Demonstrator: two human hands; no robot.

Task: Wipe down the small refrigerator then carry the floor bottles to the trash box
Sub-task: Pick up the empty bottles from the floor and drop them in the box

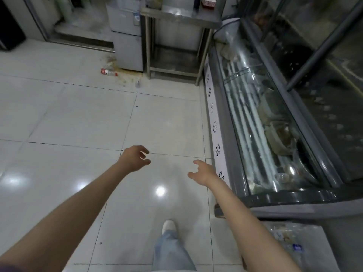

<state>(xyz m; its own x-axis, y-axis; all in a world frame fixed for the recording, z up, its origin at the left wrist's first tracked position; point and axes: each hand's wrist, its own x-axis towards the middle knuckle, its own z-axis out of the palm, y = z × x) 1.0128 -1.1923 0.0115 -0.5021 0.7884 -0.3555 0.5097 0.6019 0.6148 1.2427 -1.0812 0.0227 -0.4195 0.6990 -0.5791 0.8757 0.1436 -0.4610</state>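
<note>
Bottle (pixel 109 72) flat on floor by fridge (pixel 127 34), long axis left-right, cap right; L grip (pixel 135 157) & R grip (pixel 202 171) both loose, empty

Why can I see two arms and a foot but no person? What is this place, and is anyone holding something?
The camera sits on the person's head and looks down, so you see what they see: their own arms and one white shoe. The left hand and right hand reach forward with loosely curled fingers and hold nothing. Ahead stands a small grey refrigerator beside a metal table. On the tiled floor near it lies a bottle with a red label, next to a dirty stain. Along the right runs a long glass-topped freezer.
</note>
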